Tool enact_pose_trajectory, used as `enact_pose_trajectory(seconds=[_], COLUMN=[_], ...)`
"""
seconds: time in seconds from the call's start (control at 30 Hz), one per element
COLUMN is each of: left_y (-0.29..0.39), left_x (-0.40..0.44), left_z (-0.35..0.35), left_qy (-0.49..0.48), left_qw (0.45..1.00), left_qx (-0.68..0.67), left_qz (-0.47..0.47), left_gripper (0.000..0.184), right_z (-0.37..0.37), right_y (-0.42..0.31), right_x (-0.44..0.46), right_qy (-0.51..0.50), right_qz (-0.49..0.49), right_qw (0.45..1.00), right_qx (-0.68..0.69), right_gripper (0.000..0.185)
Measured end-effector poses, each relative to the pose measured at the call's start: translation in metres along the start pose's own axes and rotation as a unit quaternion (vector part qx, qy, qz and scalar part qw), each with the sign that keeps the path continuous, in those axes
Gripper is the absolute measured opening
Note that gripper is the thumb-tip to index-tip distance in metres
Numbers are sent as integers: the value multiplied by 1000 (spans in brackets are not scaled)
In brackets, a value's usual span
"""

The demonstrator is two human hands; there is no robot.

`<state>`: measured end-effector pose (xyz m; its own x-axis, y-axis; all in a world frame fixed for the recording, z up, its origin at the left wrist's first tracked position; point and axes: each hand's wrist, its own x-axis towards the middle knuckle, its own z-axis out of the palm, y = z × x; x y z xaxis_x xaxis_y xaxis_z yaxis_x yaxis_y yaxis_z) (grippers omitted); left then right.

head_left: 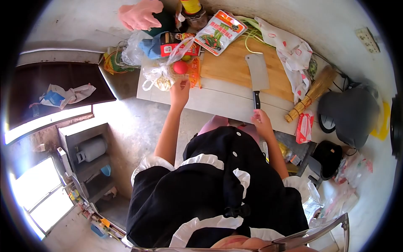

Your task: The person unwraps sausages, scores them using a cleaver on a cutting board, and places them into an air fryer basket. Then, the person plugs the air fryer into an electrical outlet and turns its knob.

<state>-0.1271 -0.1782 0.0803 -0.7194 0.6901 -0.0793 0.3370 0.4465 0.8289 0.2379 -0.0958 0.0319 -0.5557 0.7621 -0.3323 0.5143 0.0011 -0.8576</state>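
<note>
Reaching: left hand [180,92], half-curled, hold unclear | beyond: bag [158,74], contents indistinct | right hand [262,121]: half-curled by cleaver [258,74], hold unclear

cleaver [257,72] on cutting board [224,67]

I have my left arm reaching farther forward, elbow nearly straight; its hand [180,91] is palm-down, fingers partly bent — my right arm angles forward too, its hand [261,119] nearer my body, fingers loosely curled.
</note>
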Motion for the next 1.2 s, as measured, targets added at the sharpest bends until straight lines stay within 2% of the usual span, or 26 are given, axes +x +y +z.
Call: enact_pose_trajectory(seconds=[0.2,0.27,0.33,0.43,0.57,0.67,0.77,0.87,0.97,1.07,1.17,1.2], left_y=[2,-3,-7,-12,-31,-35,-27,-19,-6,-48,-43,-46], left_x=[54,73,88,112,140,148,144,142,143,161,176,181], left_z=[-11,-11,-13,-15,-15,-24,-35,-40,-34,-34,-34,-33], left_qy=[69,115,149,131,26,-4,-103,-169,-150,-197,-294,-294], left_qw=[996,987,971,960,999,990,967,907,899,882,853,849], left_qx=[-7,54,115,143,31,140,231,385,402,321,355,355], left_qz=[50,94,150,202,16,16,-18,-12,86,284,245,258], left_gripper=[14,17,24,24,24,21,19,18,18,23,29,28], right_z=[20,21,17,12,9,10,13,17,25,36,37,38], right_y=[-18,-17,-17,-15,-11,-15,-18,-27,-44,-55,-85,-89], right_x=[43,53,62,74,90,100,111,120,134,147,153,154], right_qy=[31,69,97,124,130,116,98,77,40,8,-63,-68], right_qz=[-11,-36,-11,15,43,53,50,17,10,-35,-25,-29], right_qw=[998,996,995,992,991,992,994,997,999,999,988,987], right_qx=[59,49,33,29,2,20,20,17,5,-40,-136,-140], right_gripper=[36,36,37,38,38,37,35,33,34,35,35,35])
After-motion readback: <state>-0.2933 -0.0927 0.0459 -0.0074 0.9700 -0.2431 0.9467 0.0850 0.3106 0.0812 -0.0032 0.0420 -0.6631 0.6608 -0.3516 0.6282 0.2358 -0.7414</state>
